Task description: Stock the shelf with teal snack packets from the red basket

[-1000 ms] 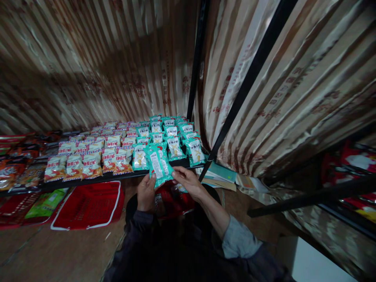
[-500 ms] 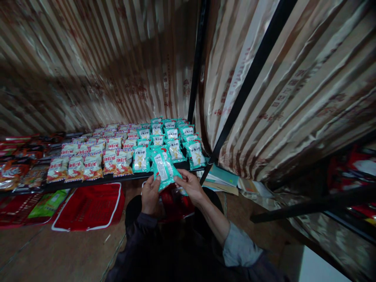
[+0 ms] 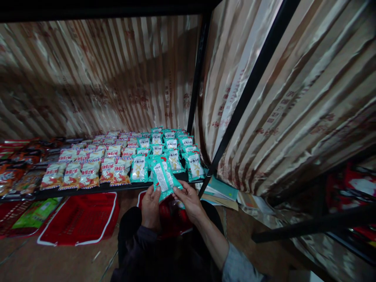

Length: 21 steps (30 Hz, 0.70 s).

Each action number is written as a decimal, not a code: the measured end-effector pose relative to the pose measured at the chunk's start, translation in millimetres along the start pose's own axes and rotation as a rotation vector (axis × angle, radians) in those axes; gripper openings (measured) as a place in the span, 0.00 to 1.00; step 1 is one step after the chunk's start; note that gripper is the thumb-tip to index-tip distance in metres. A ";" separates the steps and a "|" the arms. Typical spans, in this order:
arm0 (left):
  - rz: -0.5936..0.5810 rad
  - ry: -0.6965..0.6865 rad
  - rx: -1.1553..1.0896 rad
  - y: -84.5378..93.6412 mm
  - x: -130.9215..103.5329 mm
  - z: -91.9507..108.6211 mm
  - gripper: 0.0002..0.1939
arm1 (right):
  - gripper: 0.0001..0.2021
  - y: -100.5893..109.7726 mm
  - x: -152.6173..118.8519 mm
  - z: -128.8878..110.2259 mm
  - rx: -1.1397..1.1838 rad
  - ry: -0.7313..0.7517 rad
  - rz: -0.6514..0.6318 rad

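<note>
Between both hands is a teal snack bag (image 3: 163, 178), its printed back turned up toward me. My left hand (image 3: 150, 207) pinches its lower left corner, thumb on top. The lower right corner is gripped by my right hand (image 3: 189, 201), where part of another teal packet seems to show beneath the fingers. Just beyond, rows of teal snack bags (image 3: 194, 164) stand on the low black shelf (image 3: 96, 190). White and orange snack bags (image 3: 89, 172) fill the shelf to the left of them.
A red basket (image 3: 80, 219) with a white handle sits below the shelf, beside a green packet (image 3: 35, 214) in another. A further red basket (image 3: 173, 223) is between my knees. Black posts (image 3: 232, 121) and pleated curtains (image 3: 141, 74) enclose the corner. Papers (image 3: 221, 192) lie at right.
The view has tipped up slightly, so the shelf and bags sit lower in the picture and a black top bar shows. Both hands keep the same hold on the teal bag.
</note>
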<state>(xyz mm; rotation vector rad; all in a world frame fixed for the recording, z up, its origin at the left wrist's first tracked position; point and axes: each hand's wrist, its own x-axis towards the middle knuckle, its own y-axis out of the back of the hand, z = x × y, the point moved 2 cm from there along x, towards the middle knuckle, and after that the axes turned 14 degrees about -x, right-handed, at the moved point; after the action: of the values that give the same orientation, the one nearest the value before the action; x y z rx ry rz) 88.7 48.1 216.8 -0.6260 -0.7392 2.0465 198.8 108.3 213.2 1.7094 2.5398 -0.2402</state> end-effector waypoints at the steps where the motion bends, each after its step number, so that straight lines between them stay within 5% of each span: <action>1: 0.003 -0.005 -0.005 1.1 0.9 -0.8 0.25 | 0.24 0.0 0.1 0.3 -0.007 0.004 0.007; 21: -0.084 -0.038 0.048 0.8 2.0 5.4 0.24 | 0.23 -2.9 -2.7 5.6 0.075 0.024 0.101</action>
<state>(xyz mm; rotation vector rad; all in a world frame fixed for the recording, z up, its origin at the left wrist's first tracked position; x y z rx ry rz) 83.7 48.0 219.7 -0.5209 -0.7240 1.9975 197.0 103.8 208.3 1.8719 2.4822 -0.3143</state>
